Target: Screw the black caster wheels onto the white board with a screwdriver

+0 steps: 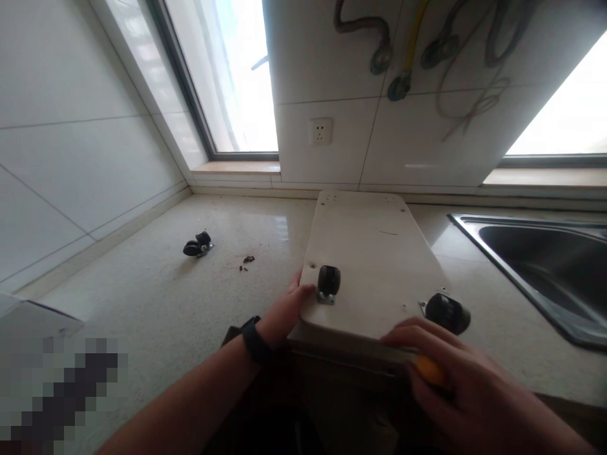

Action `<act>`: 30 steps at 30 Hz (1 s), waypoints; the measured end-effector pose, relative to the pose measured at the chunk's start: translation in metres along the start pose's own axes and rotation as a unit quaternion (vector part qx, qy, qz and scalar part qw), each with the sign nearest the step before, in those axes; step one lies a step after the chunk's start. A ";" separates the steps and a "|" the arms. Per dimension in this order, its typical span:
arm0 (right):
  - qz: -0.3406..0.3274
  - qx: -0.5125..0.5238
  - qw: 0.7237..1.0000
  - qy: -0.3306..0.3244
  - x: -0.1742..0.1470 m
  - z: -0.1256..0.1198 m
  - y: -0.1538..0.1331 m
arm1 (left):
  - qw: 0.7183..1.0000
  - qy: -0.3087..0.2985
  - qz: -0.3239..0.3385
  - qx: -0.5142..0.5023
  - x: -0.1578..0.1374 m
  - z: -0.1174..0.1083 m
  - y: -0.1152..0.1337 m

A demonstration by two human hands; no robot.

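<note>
A white panel (365,253) with rounded corners lies on the countertop before me. Its near left corner carries a black swivel caster (329,282) on a metal plate, and another black caster (446,313) is at the near right. My left hand (284,309), with a black band on the wrist, grips the panel's left edge, thumb beside the left caster. Over the near edge my right hand (450,366) has its fingertips touching the panel. An orange handle (430,370) is held in that palm; the rest of it is hidden.
Two loose casters (198,244) lie on the countertop (156,303) to the left, near some dark debris (249,259). A steel sink (545,272) is set in at the right. Behind are a wall socket (320,131), hoses and valves (398,85).
</note>
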State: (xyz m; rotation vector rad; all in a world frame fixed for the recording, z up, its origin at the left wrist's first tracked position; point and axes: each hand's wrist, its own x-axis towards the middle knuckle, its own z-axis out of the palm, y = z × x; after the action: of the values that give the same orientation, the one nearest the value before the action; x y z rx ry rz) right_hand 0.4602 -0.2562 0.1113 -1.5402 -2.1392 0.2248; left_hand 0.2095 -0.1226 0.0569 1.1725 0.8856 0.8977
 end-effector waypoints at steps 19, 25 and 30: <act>-0.051 -0.167 0.983 -0.049 0.001 0.026 -0.004 | 0.989 -0.001 0.111 0.101 -0.039 0.030 -0.045; -0.048 -0.180 0.980 -0.068 0.008 0.025 -0.008 | 0.991 0.007 0.112 0.070 -0.038 0.034 -0.045; -0.045 -0.173 0.981 -0.075 0.008 0.024 -0.011 | 0.992 0.021 0.108 0.062 -0.039 0.035 -0.045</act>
State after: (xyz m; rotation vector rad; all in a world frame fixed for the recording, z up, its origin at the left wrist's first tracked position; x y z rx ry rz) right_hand 0.4376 -0.2489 0.0977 -1.6515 -2.4606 -0.0698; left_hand 0.2318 -0.1778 0.0224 1.3810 0.8690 1.0574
